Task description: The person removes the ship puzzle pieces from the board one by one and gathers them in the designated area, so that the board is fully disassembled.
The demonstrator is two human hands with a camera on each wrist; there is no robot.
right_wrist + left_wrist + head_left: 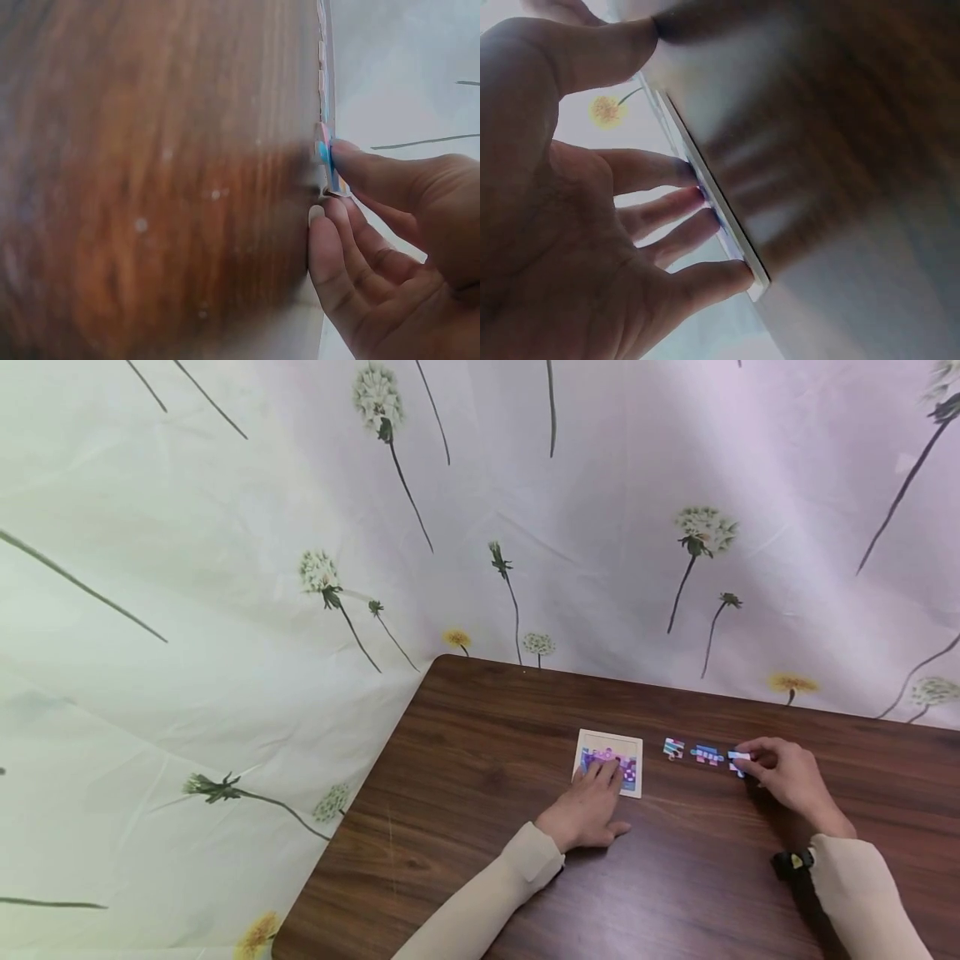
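A small square puzzle board (639, 770) with a pale frame lies on the table, its lower part filled with purple and blue pieces. My left hand (588, 807) rests its extended fingertips on the board's near part, hiding some of the picture; the thumb stays out to the side. In the left wrist view, those fingertips meet the top of the thin board (724, 202). To the right, my right hand (797, 783) pinches a blue, white and pink puzzle piece (738, 758) between thumb and fingers, low at the tabletop. The right wrist view shows this puzzle piece (324, 152) edge-on at the fingertips.
Between the board and my right hand lie two loose pieces, a striped puzzle piece (673, 747) and a blue-purple puzzle piece (707, 754). The dark wooden table (465, 777) meets a dandelion-print curtain (600, 568) at its back and left edges.
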